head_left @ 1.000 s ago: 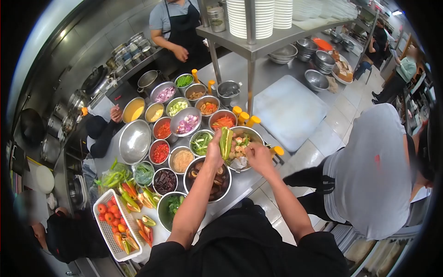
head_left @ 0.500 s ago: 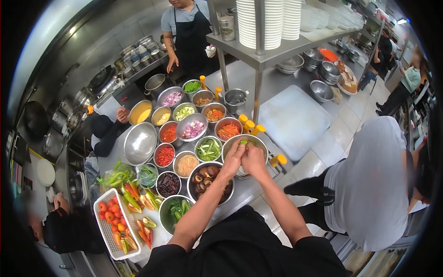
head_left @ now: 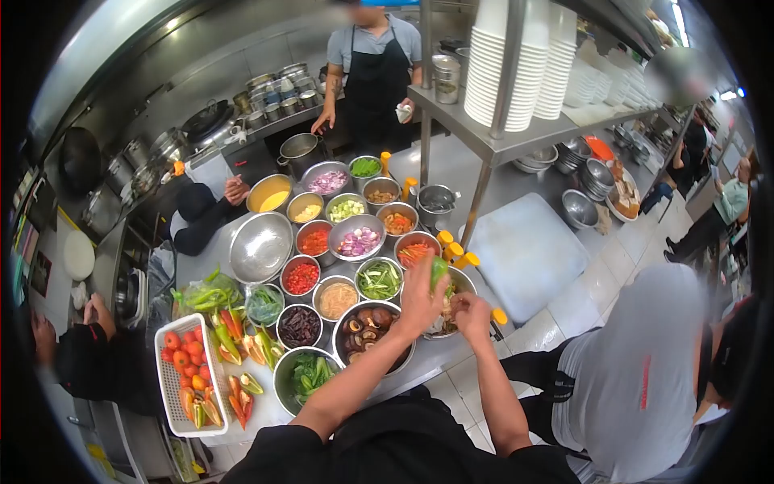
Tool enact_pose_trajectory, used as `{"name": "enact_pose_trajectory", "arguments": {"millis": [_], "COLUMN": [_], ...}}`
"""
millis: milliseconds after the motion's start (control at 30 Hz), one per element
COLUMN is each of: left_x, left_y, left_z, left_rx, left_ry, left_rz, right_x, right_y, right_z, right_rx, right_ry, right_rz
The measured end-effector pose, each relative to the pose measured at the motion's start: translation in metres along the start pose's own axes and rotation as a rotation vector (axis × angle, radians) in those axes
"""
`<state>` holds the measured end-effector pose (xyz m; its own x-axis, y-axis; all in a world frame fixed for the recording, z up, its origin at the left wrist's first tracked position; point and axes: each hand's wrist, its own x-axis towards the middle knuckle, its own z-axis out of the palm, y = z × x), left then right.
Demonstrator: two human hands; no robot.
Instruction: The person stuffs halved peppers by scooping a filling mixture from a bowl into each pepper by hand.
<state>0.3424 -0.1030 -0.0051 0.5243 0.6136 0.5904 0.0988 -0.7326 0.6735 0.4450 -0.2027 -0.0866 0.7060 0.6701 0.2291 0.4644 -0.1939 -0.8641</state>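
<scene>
Hands are apart now, where half a second ago they were together over the steel bowl [head_left: 471, 282]; my left hand [head_left: 421, 300] is up, fingers partly extended, holding the green pepper [head_left: 439, 271], which shows more than before; my right hand [head_left: 471, 313] is just beside it, fingers curled in; can't tell if it has hold of anything. Pepper is over the upper part of the steel bowl, near the carrot strips [head_left: 414, 253]; across the bench [head_left: 405, 381], a co-worker's hand [head_left: 324, 121] now reaches to the deep pot [head_left: 299, 146].

My hands cover much of the steel bowl, so its contents are hard to read; my left forearm cuts across the edge of the mushroom bowl [head_left: 351, 356]; the pepper's lower end is behind my fingers.

Bench is smooth metal; mushrooms [head_left: 367, 321] are dark, rounded, glossy; dried chillies [head_left: 299, 326] are dark and wrinkled; the tomato basket [head_left: 193, 429] is white, perforated, roughly rectangular; the cutting board [head_left: 528, 250] is pale, with a cloudy surface.
</scene>
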Motion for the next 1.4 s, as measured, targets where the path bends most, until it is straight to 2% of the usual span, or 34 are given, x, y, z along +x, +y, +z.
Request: {"name": "enact_pose_trajectory", "arguments": {"millis": [33,67,100,133,167,233,267,300,367,400,433,467,500,533,567,667,700,733,767,800,833,900,933,1000,1067,1100,1167,1233,1300,1333,1400], "left_x": [-0.005,-0.012,-0.019,-0.024,-0.026,-0.019,-0.015,-0.015,-0.020,-0.019,-0.018,-0.019,-0.018,-0.018,-0.019,-0.030,-0.055,-0.067,-0.083,-0.100,-0.124,-0.166,-0.186,-0.216,-0.246,-0.252,-0.258,-0.270,-0.279,-0.268,-0.245], "left_y": [-0.003,-0.010,-0.018,-0.017,-0.014,0.018,0.022,0.017,0.002,0.004,0.007,0.006,0.005,0.003,0.005,0.012,-0.029,-0.031,-0.034,-0.033,-0.051,-0.068,-0.074,-0.075,-0.089,-0.088,-0.089,-0.102,-0.111,-0.103,-0.085], "left_z": [0.002,0.007,0.012,0.013,0.016,-0.005,-0.010,-0.007,0.003,-0.001,-0.010,-0.017,-0.026,-0.044,-0.073,-0.168,-0.171,-0.204,-0.236,-0.271,-0.301,-0.360,-0.382,-0.426,-0.459,-0.469,-0.485,-0.491,-0.489,-0.487,-0.474], "left_rx": [0.004,0.111,0.217,0.192,0.194,0.116,0.148,0.157,0.185,0.092,0.009,-0.119,-0.239,-0.341,-0.305,-0.724,-0.303,-0.373,-0.274,-0.062,0.057,0.068,0.206,0.588,0.774,0.768,0.774,0.793,1.234,1.225,1.160], "left_ry": [0.015,-0.209,-0.433,-0.383,-0.359,-0.182,-0.270,-0.248,-0.522,-0.428,-0.330,-0.195,-0.046,-0.063,-0.009,-0.037,0.205,0.276,0.396,0.472,0.558,0.694,0.773,0.766,0.692,0.682,0.434,0.338,0.219,0.212,0.418], "left_rz": [-0.006,0.046,0.094,0.113,0.096,0.074,0.134,0.106,-0.017,-0.075,-0.133,-0.147,-0.154,-0.290,-0.332,-0.962,-0.590,-0.793,-0.699,-0.812,-0.729,-0.947,-0.876,-0.921,-0.927,-0.924,-1.046,-0.981,-0.736,-0.729,-0.727], "right_x": [0.004,0.007,0.012,0.014,0.015,0.011,0.011,0.013,0.016,0.010,0.009,0.009,0.006,0.002,0.001,-0.004,-0.004,-0.005,-0.005,-0.006,-0.005,-0.003,-0.005,-0.004,-0.005,-0.006,-0.008,-0.013,-0.017,-0.018,-0.023], "right_y": [0.000,0.001,-0.021,-0.037,-0.043,-0.051,-0.059,-0.054,-0.047,-0.078,-0.067,-0.055,-0.069,-0.067,-0.057,-0.062,-0.064,-0.069,-0.074,-0.078,-0.080,-0.082,-0.093,-0.098,-0.104,-0.105,-0.106,-0.115,-0.123,-0.124,-0.124], "right_z": [0.002,-0.003,-0.015,-0.024,-0.027,-0.025,-0.030,-0.033,-0.031,-0.028,-0.022,-0.024,-0.027,-0.026,-0.023,-0.018,-0.016,-0.014,-0.011,-0.005,0.002,0.012,0.019,0.032,0.044,0.049,0.059,0.063,0.066,0.066,0.063], "right_rx": [0.212,0.208,0.672,1.125,1.105,0.944,1.090,1.072,1.076,0.951,0.842,0.770,0.831,0.796,0.787,0.729,0.707,0.705,0.695,0.687,0.690,0.663,0.655,0.667,0.684,0.683,0.679,0.638,0.579,0.575,0.546], "right_ry": [-0.002,-0.018,-0.146,-0.276,-0.301,-0.078,-0.106,-0.139,-0.305,-0.172,-0.051,-0.086,-0.045,-0.071,-0.105,-0.199,-0.204,-0.228,-0.221,-0.211,-0.221,-0.250,-0.228,-0.248,-0.270,-0.259,-0.313,-0.303,-0.313,-0.301,-0.262], "right_rz": [0.167,0.160,0.475,0.803,0.803,0.718,0.750,0.759,0.684,0.598,0.587,0.581,0.594,0.568,0.575,0.537,0.513,0.515,0.512,0.508,0.510,0.433,0.425,0.422,0.435,0.439,0.439,0.437,0.408,0.411,0.394]}}
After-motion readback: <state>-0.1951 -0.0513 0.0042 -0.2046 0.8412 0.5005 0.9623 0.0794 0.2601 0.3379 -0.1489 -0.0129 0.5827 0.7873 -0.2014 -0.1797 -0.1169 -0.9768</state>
